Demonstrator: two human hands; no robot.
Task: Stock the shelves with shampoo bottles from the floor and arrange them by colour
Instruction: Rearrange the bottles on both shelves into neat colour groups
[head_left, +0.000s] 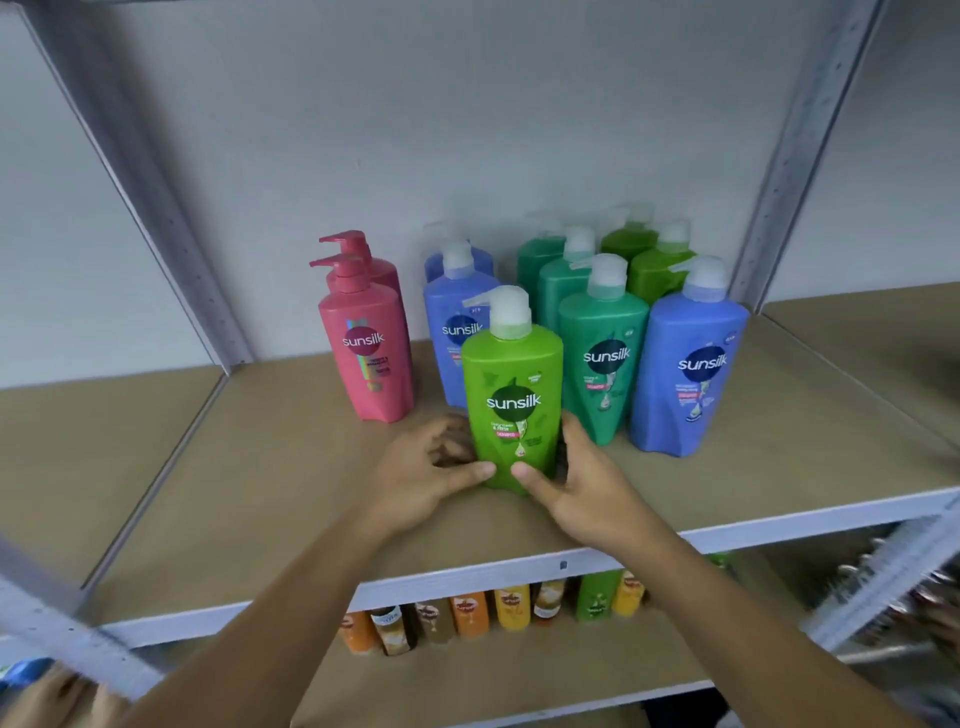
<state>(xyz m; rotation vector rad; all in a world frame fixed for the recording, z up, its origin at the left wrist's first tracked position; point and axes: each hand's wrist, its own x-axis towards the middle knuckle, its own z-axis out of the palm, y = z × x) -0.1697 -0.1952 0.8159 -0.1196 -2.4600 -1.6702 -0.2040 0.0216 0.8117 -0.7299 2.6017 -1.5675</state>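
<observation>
On the shelf (270, 467): two pink bottles (371, 358) far left, blue bottles (452, 332) beside, teal bottles (602, 358) and another blue bottle (685, 374) right. Lime-green bottle (511, 400) upright at near centre, clasped low between left hand (431, 478) and right hand (587, 483), fingers (480, 470) curled around its base.

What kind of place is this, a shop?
Probably a shop or its stockroom. Metal shelving holds rows of pump shampoo bottles of one brand, grouped by colour, smaller bottles line the shelf below, and both hands grip a light green bottle.
</observation>
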